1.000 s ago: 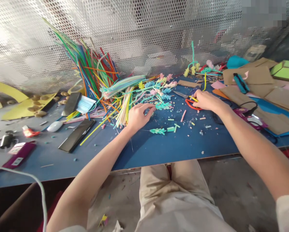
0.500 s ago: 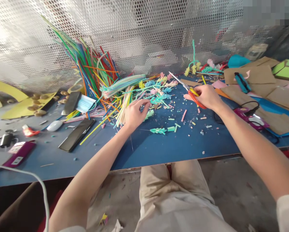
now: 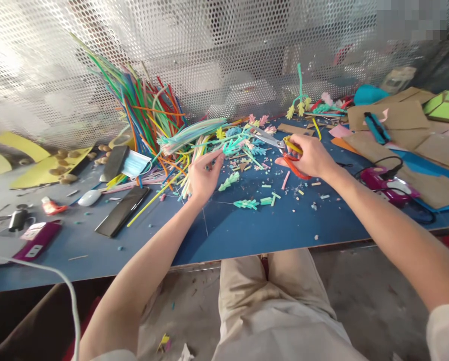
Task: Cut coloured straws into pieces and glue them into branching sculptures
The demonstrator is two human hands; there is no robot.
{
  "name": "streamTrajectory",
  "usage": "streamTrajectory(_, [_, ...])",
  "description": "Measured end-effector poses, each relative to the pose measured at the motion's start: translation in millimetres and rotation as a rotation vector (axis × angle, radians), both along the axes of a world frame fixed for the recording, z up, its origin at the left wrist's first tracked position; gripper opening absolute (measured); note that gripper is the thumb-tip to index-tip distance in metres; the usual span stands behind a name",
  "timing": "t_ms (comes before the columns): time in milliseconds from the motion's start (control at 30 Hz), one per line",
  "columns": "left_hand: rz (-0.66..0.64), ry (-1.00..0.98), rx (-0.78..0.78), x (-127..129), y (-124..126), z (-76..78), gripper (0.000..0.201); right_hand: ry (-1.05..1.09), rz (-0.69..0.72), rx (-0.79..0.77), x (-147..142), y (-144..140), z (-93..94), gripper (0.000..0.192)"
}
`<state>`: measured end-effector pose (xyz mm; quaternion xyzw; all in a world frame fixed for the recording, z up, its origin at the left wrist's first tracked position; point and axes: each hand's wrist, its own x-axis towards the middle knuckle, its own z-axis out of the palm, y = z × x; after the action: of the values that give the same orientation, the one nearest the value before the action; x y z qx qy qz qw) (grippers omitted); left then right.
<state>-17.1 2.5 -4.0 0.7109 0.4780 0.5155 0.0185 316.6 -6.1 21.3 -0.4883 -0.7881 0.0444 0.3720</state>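
My left hand (image 3: 205,176) is closed in a pinch beside the pile of pipe cleaners. A teal pipe-cleaner sprig (image 3: 232,146) juts from its fingertips toward the right. My right hand (image 3: 310,155) grips scissors (image 3: 271,138) with orange and yellow handles. Their metal blades point left, toward the sprig, and appear a little apart. Below the left fingertips lies a pale green sprig (image 3: 229,181). A teal sprig (image 3: 246,204) rests nearer the front edge, beside short cut bits (image 3: 268,200). Behind the left hand is a bundle of pastel pipe cleaners (image 3: 194,134).
Long coloured pipe cleaners (image 3: 144,113) lean on the perforated metal screen (image 3: 232,60). At left are a black phone (image 3: 122,211), a face mask (image 3: 136,164) and a white mouse (image 3: 89,197). Brown cardboard (image 3: 388,118) and a purple device (image 3: 388,185) occupy the right.
The scissors have come left and slightly down, nearer my left hand. My left fingers now pinch a teal sprig. The pale green sprig, partly covered by that hand before, shows in full.
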Motion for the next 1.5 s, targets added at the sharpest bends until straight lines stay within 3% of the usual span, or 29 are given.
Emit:
streamTrajectory(167, [0.073, -0.080, 0.066, 0.1, -0.3, 2.3, 0.031, 0.127, 0.112, -0.064, -21.6, -9.4, -4.0, 0.057])
streamTrajectory(467, [0.063, -0.123, 0.098, 3.7, -5.3, 0.4, 0.029, -0.014, -0.006, 0.123, -24.4, -5.8, -16.6, 0.055])
streamTrajectory(1167, [0.009, -0.072, 0.153, 7.5, -14.9, 7.5, 0.020, 0.042, 0.037, 0.110, -31.0, -7.7, -16.8, 0.060])
streamTrajectory(1500, [0.011, -0.076, 0.147, 8.7, -13.9, 6.6, 0.020, -0.089, -0.026, 0.107, -25.7, -10.4, -13.1, 0.042])
